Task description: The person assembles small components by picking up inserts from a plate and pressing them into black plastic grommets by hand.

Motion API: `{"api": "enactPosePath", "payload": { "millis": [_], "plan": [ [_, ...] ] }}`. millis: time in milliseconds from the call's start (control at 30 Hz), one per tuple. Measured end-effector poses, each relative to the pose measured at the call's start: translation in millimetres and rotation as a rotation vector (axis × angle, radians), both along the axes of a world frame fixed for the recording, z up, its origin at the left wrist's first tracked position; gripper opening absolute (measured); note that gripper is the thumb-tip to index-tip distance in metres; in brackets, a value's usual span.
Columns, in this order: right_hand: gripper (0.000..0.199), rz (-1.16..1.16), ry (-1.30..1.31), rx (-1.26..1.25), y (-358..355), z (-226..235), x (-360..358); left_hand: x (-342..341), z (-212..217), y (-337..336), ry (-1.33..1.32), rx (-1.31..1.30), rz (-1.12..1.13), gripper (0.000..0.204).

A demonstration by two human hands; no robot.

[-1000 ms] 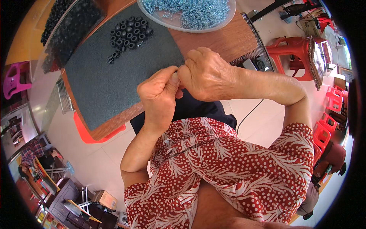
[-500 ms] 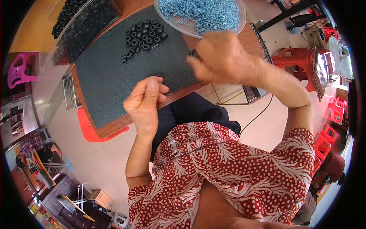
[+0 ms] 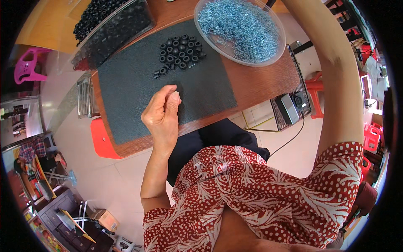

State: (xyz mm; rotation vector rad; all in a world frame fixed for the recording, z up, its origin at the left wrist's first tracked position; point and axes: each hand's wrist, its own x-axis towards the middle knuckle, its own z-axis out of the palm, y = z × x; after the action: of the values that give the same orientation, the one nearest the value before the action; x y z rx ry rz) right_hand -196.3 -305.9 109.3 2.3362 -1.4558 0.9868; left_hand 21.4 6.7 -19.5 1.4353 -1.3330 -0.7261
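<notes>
A brown wooden tabletop (image 3: pixel 268 77) fills the upper middle, its left part covered toward eleven o'clock by a dark grey mat (image 3: pixel 130 96), with a round clear tray (image 3: pixel 221 47) of tiny pale-blue pieces (image 3: pixel 241 31) at one o'clock and a clear bin (image 3: pixel 126 33) of black pieces between ten and eleven. The left hand (image 3: pixel 161 113), at ten o'clock, is curled narrow, thumb close beside the index finger, though whether it pinches anything I cannot tell; the right hand is beyond the upper edge, its state unseen. Small black rings (image 3: pixel 181 52) lie heaped on the mat near half past eleven, apart from the left hand.
</notes>
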Motion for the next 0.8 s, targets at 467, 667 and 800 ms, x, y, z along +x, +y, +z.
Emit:
{"api": "enactPosePath", "payload": {
  "millis": [467,667,800],
  "plan": [
    [0.011,0.572,-0.01,-0.018,158.0,-56.8,18.3,21.8,35.5,-18.8,-0.017,-0.056,0.12,0.015],
    [0.008,0.649,0.299,0.017,190.1,-80.5,32.6,20.6,36.7,-26.4,0.027,-0.03,0.109,0.014],
    [0.01,0.614,0.455,-0.074,189.0,-84.9,40.2,20.6,37.5,-32.9,-0.002,-0.083,0.101,0.016]
  ]
}}
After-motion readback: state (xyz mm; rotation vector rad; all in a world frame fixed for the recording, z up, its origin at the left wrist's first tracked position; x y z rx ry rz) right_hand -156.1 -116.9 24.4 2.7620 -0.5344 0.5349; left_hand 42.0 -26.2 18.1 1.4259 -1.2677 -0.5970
